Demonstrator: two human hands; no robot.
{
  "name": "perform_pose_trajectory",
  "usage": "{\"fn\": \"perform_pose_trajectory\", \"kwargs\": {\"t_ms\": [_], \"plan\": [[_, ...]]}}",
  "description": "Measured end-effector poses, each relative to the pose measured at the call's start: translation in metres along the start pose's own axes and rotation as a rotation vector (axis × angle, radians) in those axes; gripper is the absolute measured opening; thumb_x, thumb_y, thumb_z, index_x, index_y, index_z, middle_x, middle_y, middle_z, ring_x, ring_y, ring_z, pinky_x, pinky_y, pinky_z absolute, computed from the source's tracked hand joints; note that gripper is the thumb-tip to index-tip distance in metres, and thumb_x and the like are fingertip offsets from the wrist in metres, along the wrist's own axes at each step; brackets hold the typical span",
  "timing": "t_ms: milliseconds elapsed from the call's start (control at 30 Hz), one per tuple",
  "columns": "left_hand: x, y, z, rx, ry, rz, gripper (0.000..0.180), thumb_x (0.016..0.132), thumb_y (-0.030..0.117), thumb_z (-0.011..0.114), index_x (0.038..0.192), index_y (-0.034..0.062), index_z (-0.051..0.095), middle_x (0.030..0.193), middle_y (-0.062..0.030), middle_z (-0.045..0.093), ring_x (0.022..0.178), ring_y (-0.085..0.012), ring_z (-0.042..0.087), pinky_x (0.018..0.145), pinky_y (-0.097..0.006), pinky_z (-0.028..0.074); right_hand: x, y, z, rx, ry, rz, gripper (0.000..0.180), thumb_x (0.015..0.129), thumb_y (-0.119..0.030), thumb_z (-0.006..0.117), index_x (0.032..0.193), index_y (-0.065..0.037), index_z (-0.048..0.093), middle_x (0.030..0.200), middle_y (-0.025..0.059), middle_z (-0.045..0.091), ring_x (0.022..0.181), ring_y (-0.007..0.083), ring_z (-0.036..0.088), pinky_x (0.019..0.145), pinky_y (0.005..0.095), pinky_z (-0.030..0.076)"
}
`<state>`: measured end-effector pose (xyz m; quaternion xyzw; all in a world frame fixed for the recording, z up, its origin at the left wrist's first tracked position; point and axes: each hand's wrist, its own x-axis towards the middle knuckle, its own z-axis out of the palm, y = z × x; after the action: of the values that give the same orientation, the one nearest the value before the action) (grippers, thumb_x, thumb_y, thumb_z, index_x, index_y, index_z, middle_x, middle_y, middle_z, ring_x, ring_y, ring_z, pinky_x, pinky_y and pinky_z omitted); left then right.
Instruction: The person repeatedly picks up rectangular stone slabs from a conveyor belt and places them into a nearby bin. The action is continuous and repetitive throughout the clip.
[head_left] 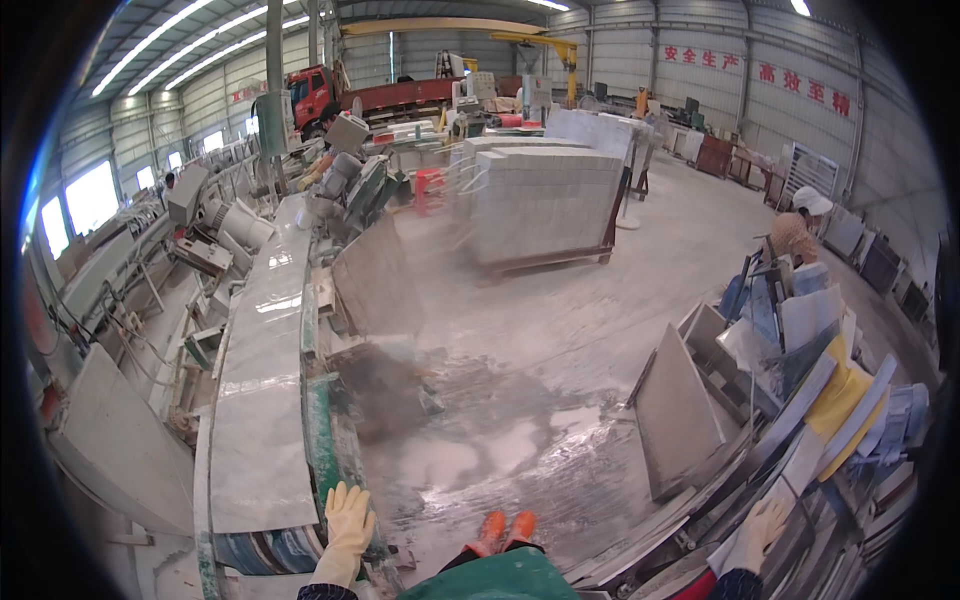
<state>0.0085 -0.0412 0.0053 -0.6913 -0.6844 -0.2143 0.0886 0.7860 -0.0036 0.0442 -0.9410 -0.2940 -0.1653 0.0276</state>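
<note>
My left hand (348, 518), in a cream rubber glove, lies with its fingers stretched out on the green side rail (322, 440) of a long machine bed. Beside it, wet pale stone slabs (262, 430) lie in a row along the bed, and a blue roller or belt (262, 552) shows past the near slab's end. My right hand (764, 528), gloved the same way, is at the edges of stone slabs and strips leaning together on the right. Its fingers are extended, with nothing visible in them; whether it touches a slab, I cannot tell.
A leaning slab (685, 420) and a yellow sheet (838, 400) stand among the right-hand pieces. Ahead is a stack of pale slabs (545, 205) on a frame. The floor (500, 440) is wet. A person in a white cap (800, 225) works at right; a red truck (400, 95) stands behind.
</note>
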Motion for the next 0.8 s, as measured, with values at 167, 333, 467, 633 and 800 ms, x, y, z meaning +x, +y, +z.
{"fn": "perform_pose_trajectory", "kwargs": {"t_ms": [167,333,467,633,800], "plan": [[0.001,0.002,0.000,-0.081,0.043,-0.043,0.046,0.075,0.020,0.069,0.117,0.0043,0.062,0.124,-0.0194,0.060,0.124,-0.0460,0.046,0.110,-0.058,0.029,-0.077,-0.002,-0.027,0.024,0.007,-0.071,0.053,0.096,-0.039,0.045,0.139,-0.008,0.048,0.141,0.0132,0.049,0.134,0.0320,0.040,0.107,0.0519,0.033],[0.002,0.005,-0.003,-0.119,0.073,-0.067,0.042,0.074,0.019,0.069,0.113,0.0044,0.063,0.121,-0.0182,0.061,0.123,-0.0450,0.047,0.109,-0.058,0.030,-0.128,-0.001,-0.087,0.205,-0.207,-0.178,0.065,0.092,-0.050,0.051,0.143,-0.010,0.045,0.148,0.0224,0.040,0.136,0.0394,0.037,0.113,0.0477,0.029],[0.005,0.007,-0.007,-0.146,0.098,-0.065,0.041,0.074,0.020,0.069,0.111,0.0041,0.062,0.119,-0.0171,0.060,0.122,-0.0442,0.047,0.108,-0.057,0.031,-0.145,-0.019,-0.126,0.368,-0.216,-0.117,0.076,0.085,-0.050,0.064,0.147,-0.011,0.041,0.151,0.0230,0.035,0.139,0.0403,0.031,0.117,0.0481,0.023],[0.006,0.011,-0.012,-0.172,0.086,-0.095,0.039,0.075,0.019,0.068,0.111,0.0041,0.063,0.120,-0.0163,0.060,0.123,-0.0432,0.047,0.109,-0.056,0.031,-0.151,-0.036,-0.144,0.454,-0.291,0.127,0.085,0.077,-0.022,0.078,0.150,-0.013,0.035,0.139,0.0220,0.048,0.116,0.0342,0.054,0.094,0.0459,0.047],[0.005,0.009,-0.016,-0.243,0.097,-0.096,0.039,0.076,0.021,0.068,0.111,0.0045,0.063,0.121,-0.0170,0.060,0.124,-0.0434,0.047,0.109,-0.057,0.031,-0.122,-0.023,-0.136,1.159,-0.494,0.434,0.097,0.069,0.007,0.072,0.152,-0.017,0.028,0.117,0.0117,0.057,0.076,0.0183,0.062,0.053,0.0317,0.050]]}}
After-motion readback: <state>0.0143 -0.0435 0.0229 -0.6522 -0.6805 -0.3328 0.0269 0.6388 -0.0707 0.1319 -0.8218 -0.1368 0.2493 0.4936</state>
